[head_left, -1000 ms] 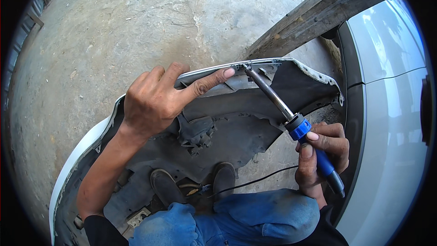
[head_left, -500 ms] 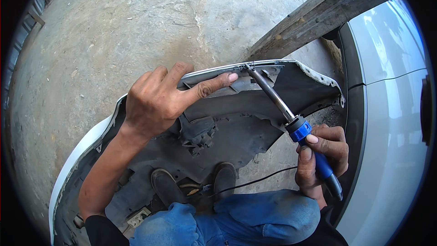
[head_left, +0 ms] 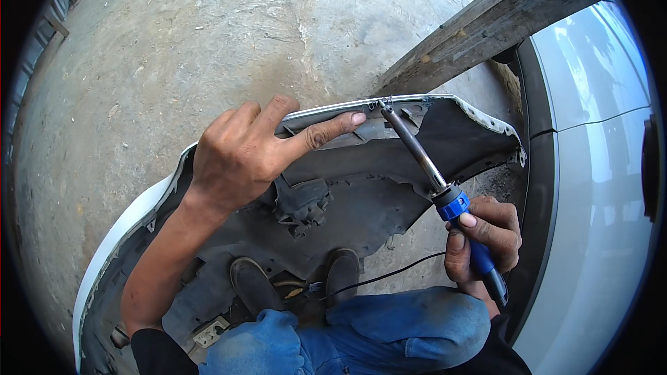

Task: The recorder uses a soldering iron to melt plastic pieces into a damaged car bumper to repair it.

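Note:
A large car bumper (head_left: 361,156), white along its outer edge and dark grey inside, lies with its inner side up around my feet. My left hand (head_left: 240,156) grips its far rim, fingers over the outside and thumb stretched along the inner edge. In my right hand (head_left: 490,236) is a soldering iron (head_left: 453,203) with a blue handle and a long metal barrel. Its tip touches or nearly touches the rim, just right of my left thumb. Small dark wire bits and melted-looking marks show around the tip. A black cord (head_left: 392,274) runs left from near my right hand.
At right stands a light-coloured car (head_left: 594,173). A wooden post (head_left: 486,28) slants behind the bumper's far edge. A socket block (head_left: 210,333) lies at lower left, near my shoes (head_left: 256,283). Concrete floor (head_left: 174,62) spreads beyond the bumper.
My right hand and the soldering iron's handle have swung slightly left, making the iron steeper. The tip stays at about the same place on the rim. My left hand has hardly moved.

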`<act>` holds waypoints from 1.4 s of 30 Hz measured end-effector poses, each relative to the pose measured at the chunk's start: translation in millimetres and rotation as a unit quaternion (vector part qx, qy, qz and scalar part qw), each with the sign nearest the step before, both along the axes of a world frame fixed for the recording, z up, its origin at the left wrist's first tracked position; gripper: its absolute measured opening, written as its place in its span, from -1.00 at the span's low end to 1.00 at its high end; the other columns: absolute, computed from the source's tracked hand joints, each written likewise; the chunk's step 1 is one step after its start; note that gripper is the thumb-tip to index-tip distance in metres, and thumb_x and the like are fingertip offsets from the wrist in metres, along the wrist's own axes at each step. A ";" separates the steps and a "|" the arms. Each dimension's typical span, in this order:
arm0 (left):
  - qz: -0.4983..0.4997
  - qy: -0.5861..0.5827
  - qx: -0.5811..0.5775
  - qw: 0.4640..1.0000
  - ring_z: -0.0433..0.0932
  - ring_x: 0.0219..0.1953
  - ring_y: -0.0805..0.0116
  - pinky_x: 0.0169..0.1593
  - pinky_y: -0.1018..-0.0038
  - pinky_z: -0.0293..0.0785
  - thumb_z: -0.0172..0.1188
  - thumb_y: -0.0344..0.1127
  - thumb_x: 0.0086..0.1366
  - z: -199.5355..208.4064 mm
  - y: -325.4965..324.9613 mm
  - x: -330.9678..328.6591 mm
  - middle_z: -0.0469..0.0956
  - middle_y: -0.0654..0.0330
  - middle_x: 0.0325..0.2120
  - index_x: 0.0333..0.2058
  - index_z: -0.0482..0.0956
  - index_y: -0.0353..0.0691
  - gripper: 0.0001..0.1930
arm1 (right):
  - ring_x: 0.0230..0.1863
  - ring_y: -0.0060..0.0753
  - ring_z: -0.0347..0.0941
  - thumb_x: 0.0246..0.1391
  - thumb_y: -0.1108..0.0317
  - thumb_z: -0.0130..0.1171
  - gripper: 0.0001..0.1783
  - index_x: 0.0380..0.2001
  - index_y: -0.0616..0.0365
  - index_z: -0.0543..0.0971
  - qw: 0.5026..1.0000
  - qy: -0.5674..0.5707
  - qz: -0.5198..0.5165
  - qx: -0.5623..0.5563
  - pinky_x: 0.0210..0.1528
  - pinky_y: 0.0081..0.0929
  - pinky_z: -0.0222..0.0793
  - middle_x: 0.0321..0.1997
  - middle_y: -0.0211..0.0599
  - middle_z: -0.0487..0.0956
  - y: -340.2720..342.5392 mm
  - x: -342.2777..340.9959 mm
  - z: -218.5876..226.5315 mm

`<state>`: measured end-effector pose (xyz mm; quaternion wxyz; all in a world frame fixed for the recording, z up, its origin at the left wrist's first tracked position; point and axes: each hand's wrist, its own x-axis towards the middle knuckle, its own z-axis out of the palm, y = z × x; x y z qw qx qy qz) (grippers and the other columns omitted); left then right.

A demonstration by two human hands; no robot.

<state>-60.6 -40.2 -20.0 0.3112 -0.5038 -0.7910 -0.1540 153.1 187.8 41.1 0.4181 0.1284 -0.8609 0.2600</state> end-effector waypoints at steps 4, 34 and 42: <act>-0.003 -0.001 0.012 1.000 0.56 -0.47 0.45 -0.44 0.45 0.55 0.28 -0.48 0.22 -2.1 1.2 -0.7 0.59 0.39 -0.33 0.27 0.54 0.68 -0.23 | -0.54 -0.43 0.59 -0.05 0.44 0.45 -0.65 -0.12 0.14 0.69 1.000 -0.005 -0.007 0.003 -0.56 -0.52 0.49 -0.37 -0.21 0.57 0.4 1.2 -0.7; -0.025 -0.035 0.020 0.999 0.70 -0.36 0.44 -0.36 0.49 0.71 0.18 -0.41 0.33 4.2 1.2 -2.2 0.64 0.35 -0.03 0.20 0.60 0.67 -0.37 | -0.46 -0.42 0.54 0.29 0.17 0.27 -0.65 -0.10 0.19 0.45 0.959 -0.085 -0.048 -0.266 -0.51 -0.48 0.59 -0.27 -0.19 0.45 2.1 4.7 -18.4; -0.024 -0.057 0.026 0.998 0.74 -0.31 0.39 -0.34 0.47 0.75 0.23 -0.48 0.27 3.3 2.7 -2.6 0.65 0.33 0.03 0.20 0.62 0.61 -0.33 | -0.50 -0.39 0.58 0.28 0.20 0.28 -0.68 -0.10 0.21 0.49 0.929 -0.079 -0.032 -0.360 -0.54 -0.50 0.58 -0.29 -0.15 0.49 1.9 1.0 -19.0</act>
